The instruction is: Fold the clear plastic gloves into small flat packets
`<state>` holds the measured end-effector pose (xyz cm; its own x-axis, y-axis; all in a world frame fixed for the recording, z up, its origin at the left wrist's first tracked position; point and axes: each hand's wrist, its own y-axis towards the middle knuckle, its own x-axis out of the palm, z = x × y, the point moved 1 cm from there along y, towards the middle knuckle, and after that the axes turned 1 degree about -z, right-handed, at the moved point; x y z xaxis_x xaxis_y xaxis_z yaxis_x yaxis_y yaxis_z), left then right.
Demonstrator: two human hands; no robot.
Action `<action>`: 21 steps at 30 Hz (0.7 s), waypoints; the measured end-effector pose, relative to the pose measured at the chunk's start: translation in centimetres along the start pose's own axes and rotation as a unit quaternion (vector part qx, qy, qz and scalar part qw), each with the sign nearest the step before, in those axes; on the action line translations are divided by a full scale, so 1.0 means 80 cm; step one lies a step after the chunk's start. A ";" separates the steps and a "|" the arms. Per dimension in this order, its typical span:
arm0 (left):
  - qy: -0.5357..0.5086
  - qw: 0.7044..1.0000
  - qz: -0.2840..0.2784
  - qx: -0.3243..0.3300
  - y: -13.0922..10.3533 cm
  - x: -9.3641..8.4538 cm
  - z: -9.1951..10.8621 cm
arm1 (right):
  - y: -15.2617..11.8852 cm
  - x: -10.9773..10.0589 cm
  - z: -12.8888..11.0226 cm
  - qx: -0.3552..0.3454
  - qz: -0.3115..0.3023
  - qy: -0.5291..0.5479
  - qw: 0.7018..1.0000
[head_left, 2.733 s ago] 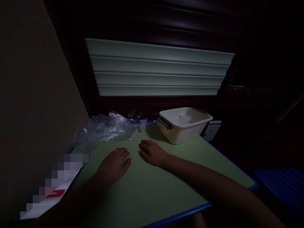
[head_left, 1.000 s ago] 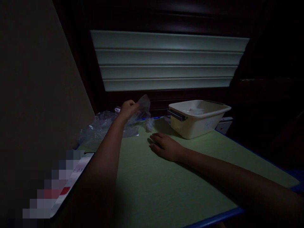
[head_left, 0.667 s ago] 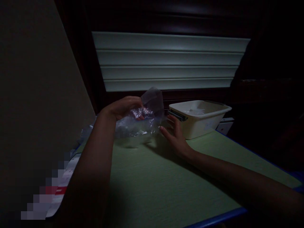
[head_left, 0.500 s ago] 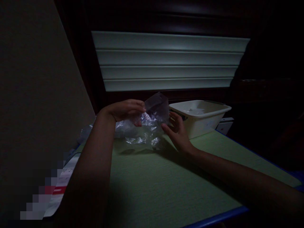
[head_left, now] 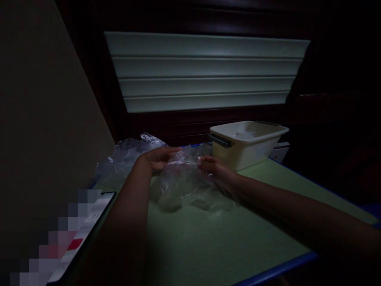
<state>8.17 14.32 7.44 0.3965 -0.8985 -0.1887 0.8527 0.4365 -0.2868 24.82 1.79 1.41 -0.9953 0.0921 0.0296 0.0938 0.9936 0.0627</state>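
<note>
A clear plastic bag stretches between my two hands, low over the green tabletop. My left hand grips its upper left edge, with the fingers partly behind the film. On the other side, my right hand pinches the bag with bent fingers. The film is crumpled and see-through, and its lower part spreads toward me. More crumpled clear plastic bags lie in a heap at the back left, beyond my left forearm.
A cream plastic bin with a grey handle stands at the back right, some clear plastic inside. A flat white item with a red mark lies at the left, partly blurred out. The wall is close on the left; a slatted panel rises behind.
The bag has come down toward me and spread wider between my hands. Both hands have lowered, and the right has gone from loosely curved to pinching. The view has shifted slightly.
</note>
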 end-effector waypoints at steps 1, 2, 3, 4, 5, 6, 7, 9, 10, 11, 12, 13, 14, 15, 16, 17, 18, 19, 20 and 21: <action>-0.012 1.000 -0.012 -0.002 0.001 0.004 0.003 | -0.001 0.002 0.001 0.017 -0.009 -0.002 1.000; -0.023 1.000 -0.021 0.001 0.003 0.007 0.006 | -0.001 0.004 0.002 0.032 -0.016 -0.004 0.999; -0.032 0.999 -0.027 0.009 0.004 0.009 0.009 | -0.002 0.005 0.002 0.044 -0.023 -0.008 0.999; -0.039 0.999 -0.030 0.018 0.005 0.010 0.011 | -0.003 0.006 0.001 0.052 -0.027 -0.011 0.998; -0.044 0.998 -0.029 0.028 0.006 0.010 0.012 | -0.004 0.006 -0.001 0.056 -0.029 -0.015 0.998; -0.046 0.998 -0.028 0.037 0.007 0.009 0.011 | -0.004 0.005 -0.003 0.056 -0.028 -0.017 0.998; -0.045 0.998 -0.027 0.043 0.007 0.007 0.009 | -0.003 0.004 -0.005 0.054 -0.024 -0.019 0.998; -0.037 0.998 -0.028 0.047 0.007 0.000 0.002 | -0.001 0.001 -0.009 0.045 -0.014 -0.020 0.999; -0.031 0.998 -0.028 0.047 0.007 -0.003 -0.002 | 0.000 -0.001 -0.010 0.038 -0.009 -0.019 0.999; -0.024 0.998 -0.029 0.047 0.006 -0.007 -0.005 | 0.001 -0.003 -0.011 0.030 -0.005 -0.018 0.999; -0.017 0.998 -0.029 0.046 0.006 -0.011 -0.009 | 0.001 -0.005 -0.012 0.022 -0.001 -0.016 1.000; -0.009 0.998 -0.029 0.046 0.006 -0.015 -0.011 | 0.002 -0.008 -0.013 0.014 0.003 -0.014 1.000; -0.002 0.999 -0.028 0.047 0.007 -0.018 -0.013 | 0.002 -0.010 -0.015 0.006 0.006 -0.012 1.000; 0.004 0.998 -0.026 0.049 0.007 -0.021 -0.014 | 0.001 -0.012 -0.017 -0.002 0.009 -0.009 1.000; 0.010 0.998 -0.022 0.052 0.008 -0.023 -0.015 | 0.000 -0.013 -0.020 -0.012 0.013 -0.006 1.000; 0.016 0.998 -0.017 0.055 0.009 -0.025 -0.016 | -0.001 -0.015 -0.023 -0.024 0.018 -0.001 1.000; 0.021 0.998 -0.011 0.059 0.010 -0.027 -0.016 | -0.002 -0.015 -0.027 -0.036 0.022 0.003 0.999; 0.027 0.998 -0.002 0.064 0.011 -0.028 -0.016 | -0.004 -0.015 -0.032 -0.049 0.027 0.008 0.998; 0.033 0.997 0.008 0.068 0.011 -0.029 -0.015 | -0.006 -0.014 -0.036 -0.062 0.031 0.012 0.998; 0.040 0.996 0.019 0.072 0.011 -0.029 -0.014 | -0.008 -0.013 -0.041 -0.073 0.034 0.016 0.997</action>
<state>7.60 16.84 6.62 0.4058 -0.8723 -0.2728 0.8801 0.4534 -0.1407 25.84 0.82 4.62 -0.9855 0.1545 0.0697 0.1657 0.9647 0.2045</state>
